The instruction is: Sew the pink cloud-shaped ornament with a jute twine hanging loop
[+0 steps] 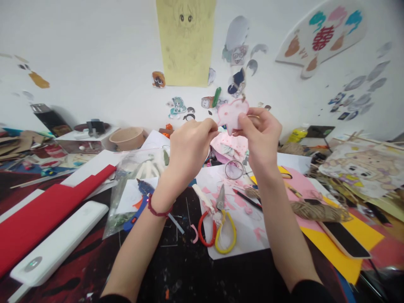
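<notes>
Up in front of the wall, my right hand pinches a pale pink cutout with a darker pink edge and small spots, between thumb and fingers. Close by its lower left edge is my left hand, fingers pressed together; whatever they grip is hidden or too small to name. Below the hands, scissors with one red and one yellow handle lie partly open on white paper strewn with pink scraps. A metal ring and a dark pencil are near them.
A blue glue gun lies by a clear plastic bag left of centre. Farther left are a white bar-shaped device and red sheets. To the right are twine, a phone and yellow paper.
</notes>
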Demonstrator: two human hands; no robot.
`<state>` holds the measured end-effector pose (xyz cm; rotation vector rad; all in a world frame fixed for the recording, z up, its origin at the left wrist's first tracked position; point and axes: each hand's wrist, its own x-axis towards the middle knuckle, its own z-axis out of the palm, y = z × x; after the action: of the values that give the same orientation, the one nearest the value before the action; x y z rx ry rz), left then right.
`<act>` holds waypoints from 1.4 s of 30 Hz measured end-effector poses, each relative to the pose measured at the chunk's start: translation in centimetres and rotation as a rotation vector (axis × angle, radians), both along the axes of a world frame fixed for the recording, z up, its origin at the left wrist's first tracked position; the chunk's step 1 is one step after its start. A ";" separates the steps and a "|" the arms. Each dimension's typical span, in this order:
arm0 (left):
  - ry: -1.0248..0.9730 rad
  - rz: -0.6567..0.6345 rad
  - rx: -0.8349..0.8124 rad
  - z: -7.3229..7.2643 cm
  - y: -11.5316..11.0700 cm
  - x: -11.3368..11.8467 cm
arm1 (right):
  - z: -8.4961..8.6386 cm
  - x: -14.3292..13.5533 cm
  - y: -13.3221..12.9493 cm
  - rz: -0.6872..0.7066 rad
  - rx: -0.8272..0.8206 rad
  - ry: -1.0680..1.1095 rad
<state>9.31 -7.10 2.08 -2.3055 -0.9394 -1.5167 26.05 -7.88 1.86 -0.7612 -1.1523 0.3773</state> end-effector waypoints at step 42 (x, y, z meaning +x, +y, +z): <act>-0.544 -0.177 0.011 -2.3 0.7 2.2 | 0.0 -1.5 -1.4 0.566 -0.224 0.316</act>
<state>11.50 -6.41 -0.22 -2.0424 -0.8458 -2.2829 24.54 -9.29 1.90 -0.5289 -1.0186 1.0766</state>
